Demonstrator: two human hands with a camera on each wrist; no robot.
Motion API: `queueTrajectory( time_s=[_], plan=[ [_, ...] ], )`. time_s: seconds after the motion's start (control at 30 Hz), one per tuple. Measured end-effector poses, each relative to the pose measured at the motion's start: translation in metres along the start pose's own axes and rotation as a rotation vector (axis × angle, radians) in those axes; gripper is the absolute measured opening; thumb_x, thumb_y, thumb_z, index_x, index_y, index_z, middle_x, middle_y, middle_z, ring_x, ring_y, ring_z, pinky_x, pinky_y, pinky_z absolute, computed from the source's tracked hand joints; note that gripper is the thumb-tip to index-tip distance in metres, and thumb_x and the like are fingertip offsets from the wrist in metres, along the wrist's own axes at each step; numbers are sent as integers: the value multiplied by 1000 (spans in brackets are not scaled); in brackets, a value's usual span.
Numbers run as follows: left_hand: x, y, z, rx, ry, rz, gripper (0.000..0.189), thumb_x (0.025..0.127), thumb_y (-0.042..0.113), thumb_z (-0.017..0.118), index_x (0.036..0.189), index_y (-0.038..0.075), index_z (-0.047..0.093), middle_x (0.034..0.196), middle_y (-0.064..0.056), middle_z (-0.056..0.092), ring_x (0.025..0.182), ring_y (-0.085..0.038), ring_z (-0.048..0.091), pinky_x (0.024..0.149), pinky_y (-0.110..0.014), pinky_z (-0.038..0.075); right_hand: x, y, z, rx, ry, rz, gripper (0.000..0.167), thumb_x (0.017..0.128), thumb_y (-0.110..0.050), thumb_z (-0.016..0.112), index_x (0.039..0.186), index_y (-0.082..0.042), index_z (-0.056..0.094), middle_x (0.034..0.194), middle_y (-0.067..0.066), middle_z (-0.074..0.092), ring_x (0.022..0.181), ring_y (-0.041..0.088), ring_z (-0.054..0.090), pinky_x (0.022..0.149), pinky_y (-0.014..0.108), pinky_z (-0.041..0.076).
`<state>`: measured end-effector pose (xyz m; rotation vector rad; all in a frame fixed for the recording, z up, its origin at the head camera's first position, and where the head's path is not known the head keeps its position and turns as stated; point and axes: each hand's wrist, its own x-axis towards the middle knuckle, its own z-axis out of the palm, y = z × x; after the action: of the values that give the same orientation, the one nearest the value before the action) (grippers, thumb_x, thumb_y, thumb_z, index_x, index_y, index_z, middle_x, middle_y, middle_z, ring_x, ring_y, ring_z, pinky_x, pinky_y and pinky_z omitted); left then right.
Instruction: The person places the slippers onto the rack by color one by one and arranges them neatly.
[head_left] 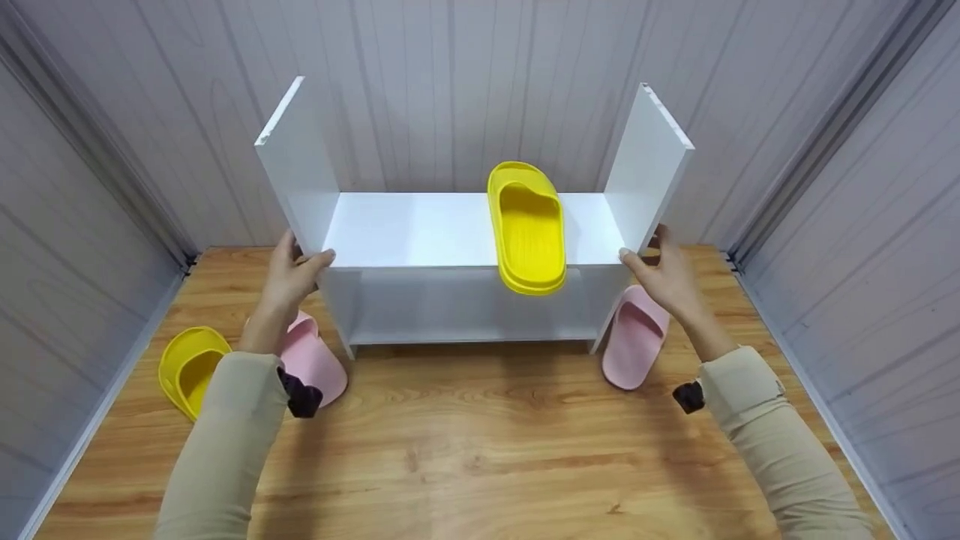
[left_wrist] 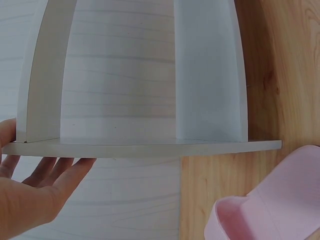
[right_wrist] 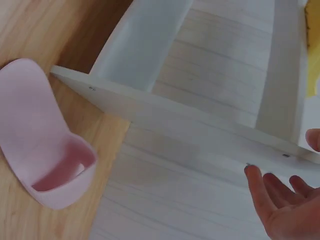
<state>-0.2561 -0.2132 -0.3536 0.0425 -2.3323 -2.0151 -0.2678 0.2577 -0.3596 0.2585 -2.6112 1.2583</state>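
Note:
A white shelf rack [head_left: 450,229] with two upright side panels stands against the back wall. My left hand [head_left: 289,274] grips its left side panel, thumb at the front edge and fingers on the outer face, as the left wrist view shows. On the right side panel, my right hand [head_left: 667,277] holds the same height, its thumb by the front edge and fingertips [right_wrist: 253,172] at the outer face. A yellow slipper [head_left: 534,247] lies on the upper board, right of the middle, its sole end jutting past the front edge.
On the wooden floor [head_left: 465,442], a pink slipper [head_left: 313,364] and another yellow slipper [head_left: 182,364] lie left of the rack, partly hidden by my left arm. A second pink slipper [head_left: 634,345] lies at its right. Panelled walls [head_left: 480,90] enclose the space on three sides.

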Motion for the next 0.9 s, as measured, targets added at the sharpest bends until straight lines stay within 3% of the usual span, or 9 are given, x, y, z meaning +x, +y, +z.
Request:
queueTrajectory(
  time_s=[0.27, 0.43, 0.53, 0.63, 0.73, 0.83, 0.9],
  plan=[
    [0, -3, -2, 18, -8, 10, 62, 89, 16, 52, 140, 10, 17, 135, -22, 27, 118, -35, 33, 88, -48, 37, 0, 1, 4, -19, -36, 12, 57, 90, -27, 50, 129, 5, 26, 119, 29, 42, 95, 37, 50, 68, 42, 49],
    [-5, -5, -9, 13, -19, -42, 74, 85, 36, 55, 141, 12, 13, 138, -21, 21, 122, -35, 26, 90, -52, 33, 1, 0, 7, -11, -49, 26, 56, 90, -27, 49, 129, 5, 26, 116, 29, 44, 94, 36, 51, 68, 41, 49],
    [-10, -4, -17, -4, -15, -17, 74, 86, 46, 47, 142, 12, 11, 141, -19, 15, 125, -35, 21, 93, -54, 27, 2, 0, 8, -2, -45, 20, 56, 90, -27, 49, 130, 5, 25, 113, 28, 46, 90, 34, 53, 66, 40, 49],
    [-18, -4, -27, -38, 83, 56, 64, 90, 48, 35, 141, 13, 16, 140, -18, 20, 125, -32, 22, 95, -55, 23, 2, 1, 8, 5, -43, 6, 58, 90, -26, 50, 131, 5, 24, 113, 29, 46, 89, 34, 54, 65, 38, 50],
    [-23, -6, -40, -11, 265, 73, 55, 92, 46, 31, 139, 17, 24, 138, -11, 26, 125, -24, 23, 100, -46, 20, 2, 2, 7, 3, -42, 0, 59, 90, -26, 50, 132, 6, 23, 116, 30, 44, 89, 35, 54, 64, 38, 50],
    [-26, -14, -56, 63, 416, -13, 54, 91, 45, 36, 139, 24, 23, 140, -4, 22, 126, -16, 19, 102, -35, 18, 2, 2, 6, 0, -41, 5, 59, 90, -27, 50, 131, 6, 24, 116, 30, 44, 91, 35, 53, 65, 39, 50],
    [-29, -22, -67, 109, 472, -96, 58, 89, 47, 40, 140, 28, 20, 142, -2, 16, 128, -15, 15, 102, -33, 16, 2, 3, 5, 1, -41, 10, 60, 90, -28, 50, 131, 6, 23, 116, 31, 43, 91, 36, 53, 65, 39, 50]
  ],
)
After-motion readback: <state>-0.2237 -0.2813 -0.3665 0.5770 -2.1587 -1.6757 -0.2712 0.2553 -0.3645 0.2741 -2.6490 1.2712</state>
